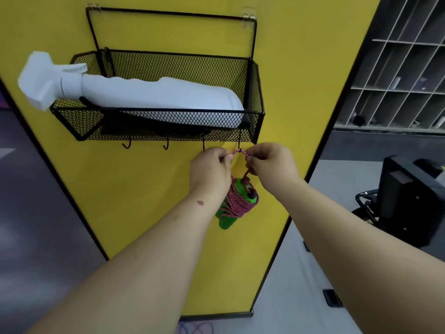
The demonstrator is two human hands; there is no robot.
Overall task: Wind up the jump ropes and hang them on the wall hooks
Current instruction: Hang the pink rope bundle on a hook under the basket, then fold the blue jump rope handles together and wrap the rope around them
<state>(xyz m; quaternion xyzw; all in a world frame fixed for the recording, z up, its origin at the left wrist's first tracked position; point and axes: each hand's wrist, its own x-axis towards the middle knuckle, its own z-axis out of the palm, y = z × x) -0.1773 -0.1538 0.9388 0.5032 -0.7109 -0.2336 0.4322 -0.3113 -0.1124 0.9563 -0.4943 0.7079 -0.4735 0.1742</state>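
Observation:
A jump rope (237,202) with green handles is wound into a bundle with pink-purple cord and hangs below my hands against the yellow wall. A short loop of its cord (240,151) stretches between my two hands, right at the tip of the rightmost hook (239,143) under the black mesh basket. My left hand (212,166) pinches the left end of the loop. My right hand (269,162) pinches the right end. Three other hooks (166,145) hang bare to the left.
The black mesh basket (256,92) is fixed to the yellow panel (144,201) and holds a white spray bottle (144,92) lying on its side. Purple rope (195,329) lies on the floor below. Grey cubby shelves (397,80) and a black chair (409,201) stand right.

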